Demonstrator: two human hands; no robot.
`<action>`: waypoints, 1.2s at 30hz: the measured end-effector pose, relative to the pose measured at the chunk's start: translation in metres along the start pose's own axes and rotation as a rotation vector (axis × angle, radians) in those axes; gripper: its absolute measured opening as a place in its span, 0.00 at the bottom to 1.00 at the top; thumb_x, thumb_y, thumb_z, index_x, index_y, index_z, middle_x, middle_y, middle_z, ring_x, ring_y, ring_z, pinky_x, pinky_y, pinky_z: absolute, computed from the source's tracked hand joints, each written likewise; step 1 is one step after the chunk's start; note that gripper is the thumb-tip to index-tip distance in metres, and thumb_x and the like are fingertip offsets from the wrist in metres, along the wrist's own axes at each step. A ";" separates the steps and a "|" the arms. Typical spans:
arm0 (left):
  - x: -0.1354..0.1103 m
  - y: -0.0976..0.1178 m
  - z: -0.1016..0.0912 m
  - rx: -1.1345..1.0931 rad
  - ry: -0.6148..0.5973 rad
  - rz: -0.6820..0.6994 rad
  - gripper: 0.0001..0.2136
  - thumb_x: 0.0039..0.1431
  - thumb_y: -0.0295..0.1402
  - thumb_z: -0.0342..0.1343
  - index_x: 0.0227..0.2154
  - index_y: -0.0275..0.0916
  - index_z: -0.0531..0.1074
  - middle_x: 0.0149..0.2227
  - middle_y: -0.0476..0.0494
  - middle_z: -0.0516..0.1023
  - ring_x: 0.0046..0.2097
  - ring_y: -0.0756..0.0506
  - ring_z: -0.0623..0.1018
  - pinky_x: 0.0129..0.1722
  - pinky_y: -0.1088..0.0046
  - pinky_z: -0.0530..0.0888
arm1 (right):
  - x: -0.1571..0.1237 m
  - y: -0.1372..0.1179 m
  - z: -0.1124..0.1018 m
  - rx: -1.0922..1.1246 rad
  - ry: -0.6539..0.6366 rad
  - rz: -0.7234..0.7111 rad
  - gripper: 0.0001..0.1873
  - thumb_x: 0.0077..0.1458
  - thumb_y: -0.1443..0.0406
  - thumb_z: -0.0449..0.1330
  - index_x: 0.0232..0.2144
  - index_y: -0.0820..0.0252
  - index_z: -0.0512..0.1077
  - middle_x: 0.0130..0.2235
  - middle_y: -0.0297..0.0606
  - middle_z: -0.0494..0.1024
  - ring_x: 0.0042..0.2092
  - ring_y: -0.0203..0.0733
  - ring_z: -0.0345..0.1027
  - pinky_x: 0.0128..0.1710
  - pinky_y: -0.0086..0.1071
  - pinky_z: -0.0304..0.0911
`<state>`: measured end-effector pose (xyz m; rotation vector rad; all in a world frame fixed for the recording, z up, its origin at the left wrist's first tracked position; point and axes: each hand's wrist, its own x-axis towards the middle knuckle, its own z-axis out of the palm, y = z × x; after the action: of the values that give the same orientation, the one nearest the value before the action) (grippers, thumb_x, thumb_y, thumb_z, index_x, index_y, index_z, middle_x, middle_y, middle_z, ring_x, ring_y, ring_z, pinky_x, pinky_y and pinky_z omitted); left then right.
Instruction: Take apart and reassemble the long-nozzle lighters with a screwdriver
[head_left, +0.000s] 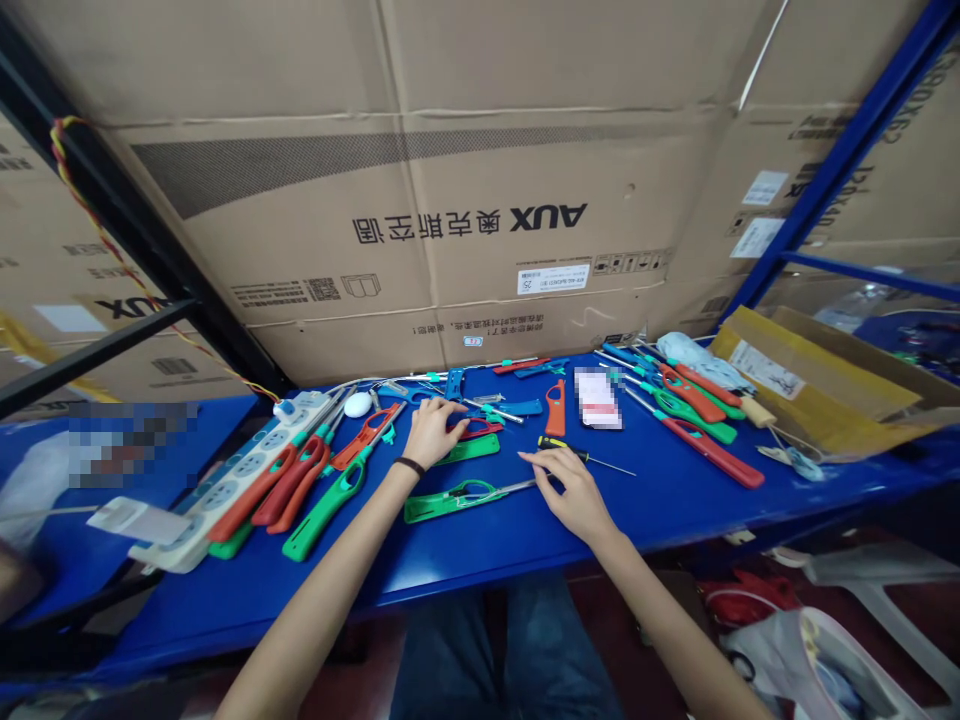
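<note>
My left hand (pixel 433 432) reaches over several loose lighter parts, its thumb and index finger apart beside a red lighter handle piece (pixel 482 430). A green handle piece (pixel 480 449) lies just in front of that. Nearer me is an opened green stick lighter (pixel 455 501), its inside showing and its metal tube pointing right. My right hand (pixel 571 492) hovers by the tube's end, fingers bent and spread with nothing visible between them. Just beyond it lies a screwdriver (pixel 609 466) with a yellow and black handle, partly hidden by the fingers.
Stick lighters (pixel 300 475) lie by a white power strip (pixel 232 480) on the left. More lighters (pixel 705 440) rest at right, near a yellow-taped cardboard box (pixel 787 390). An orange handle piece (pixel 555 407) lies at the middle back. A large carton (pixel 450 180) walls the blue table's rear.
</note>
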<state>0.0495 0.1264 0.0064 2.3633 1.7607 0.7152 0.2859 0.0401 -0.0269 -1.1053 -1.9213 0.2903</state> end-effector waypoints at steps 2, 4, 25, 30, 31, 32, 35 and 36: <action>0.002 0.005 0.006 -0.008 0.001 -0.007 0.12 0.55 0.42 0.58 0.39 0.43 0.76 0.42 0.42 0.73 0.47 0.38 0.68 0.48 0.58 0.64 | 0.001 0.000 0.000 0.005 -0.005 0.000 0.16 0.60 0.69 0.51 0.47 0.51 0.73 0.40 0.38 0.76 0.44 0.43 0.69 0.48 0.41 0.66; 0.005 0.012 0.012 -0.019 0.006 -0.033 0.16 0.51 0.47 0.60 0.38 0.43 0.77 0.42 0.42 0.72 0.48 0.37 0.67 0.49 0.57 0.63 | 0.001 -0.001 0.000 0.008 -0.010 -0.001 0.16 0.60 0.69 0.51 0.46 0.52 0.73 0.39 0.39 0.77 0.43 0.43 0.70 0.48 0.41 0.66; -0.005 0.049 -0.006 -0.724 -0.286 -0.101 0.12 0.46 0.40 0.62 0.24 0.36 0.73 0.27 0.42 0.81 0.32 0.44 0.80 0.33 0.71 0.74 | 0.010 -0.013 -0.001 0.166 0.075 0.129 0.17 0.58 0.62 0.57 0.51 0.52 0.68 0.46 0.39 0.77 0.43 0.42 0.73 0.44 0.36 0.70; -0.027 0.046 -0.019 -0.886 -0.305 -0.159 0.12 0.45 0.39 0.62 0.28 0.36 0.70 0.25 0.44 0.81 0.31 0.44 0.81 0.34 0.70 0.75 | 0.016 -0.030 0.010 0.253 0.045 0.104 0.11 0.58 0.62 0.57 0.43 0.53 0.72 0.40 0.35 0.80 0.38 0.41 0.75 0.39 0.34 0.72; -0.031 0.045 -0.021 -0.904 -0.297 -0.172 0.12 0.45 0.38 0.62 0.29 0.36 0.70 0.25 0.44 0.81 0.31 0.44 0.80 0.35 0.70 0.75 | 0.017 -0.033 0.012 0.267 0.054 0.108 0.09 0.57 0.62 0.57 0.41 0.53 0.73 0.38 0.35 0.80 0.37 0.41 0.76 0.38 0.33 0.73; -0.034 0.043 -0.022 -0.917 -0.285 -0.185 0.11 0.46 0.37 0.61 0.29 0.36 0.70 0.25 0.44 0.81 0.32 0.45 0.80 0.35 0.70 0.75 | 0.018 -0.036 0.015 0.284 0.062 0.114 0.08 0.57 0.62 0.57 0.39 0.54 0.74 0.37 0.35 0.80 0.36 0.41 0.76 0.36 0.33 0.73; -0.045 0.038 -0.026 -0.934 -0.241 -0.220 0.12 0.48 0.36 0.59 0.35 0.35 0.71 0.27 0.45 0.81 0.32 0.46 0.80 0.35 0.71 0.75 | 0.020 -0.044 0.021 0.335 0.075 0.125 0.07 0.56 0.63 0.59 0.38 0.54 0.74 0.36 0.34 0.80 0.36 0.42 0.76 0.36 0.33 0.73; -0.048 0.036 -0.027 -0.936 -0.230 -0.226 0.13 0.49 0.36 0.59 0.37 0.35 0.72 0.27 0.45 0.81 0.32 0.46 0.80 0.35 0.71 0.74 | 0.020 -0.045 0.024 0.347 0.077 0.129 0.07 0.56 0.63 0.59 0.38 0.54 0.74 0.36 0.34 0.81 0.37 0.42 0.76 0.37 0.33 0.73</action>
<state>0.0592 0.0646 0.0289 1.5160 1.1738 0.9139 0.2366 0.0351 -0.0034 -0.9912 -1.6564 0.6183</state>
